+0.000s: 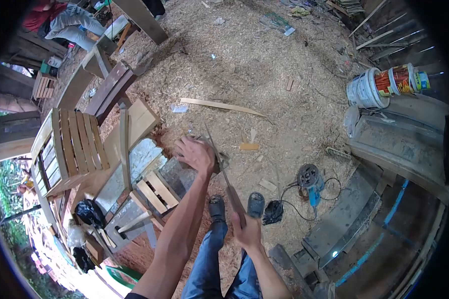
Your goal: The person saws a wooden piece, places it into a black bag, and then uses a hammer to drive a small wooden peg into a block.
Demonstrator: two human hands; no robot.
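Note:
My right hand (248, 233) is closed round the near end of a long, thin-bladed tool that looks like a hand saw (223, 172). Its blade points away from me, narrowing toward the tip, and shows nearly edge-on, so any teeth are hidden. Just left of the blade, my left hand (196, 153) lies palm down with its fingers spread over the end of a low workbench (182, 174). A dark piece under that palm is mostly covered; I cannot make out its kind. A small slatted wooden piece (158, 192) rests on the bench beside my left forearm.
A corded angle grinder (312, 185) lies on the sawdust floor at right. Left stand a slatted wooden chair (77, 144) and a hammer (133, 221). Buckets (366, 89) stand far right. A wood strip (222, 106) lies ahead; a person (72, 25) sits at upper left.

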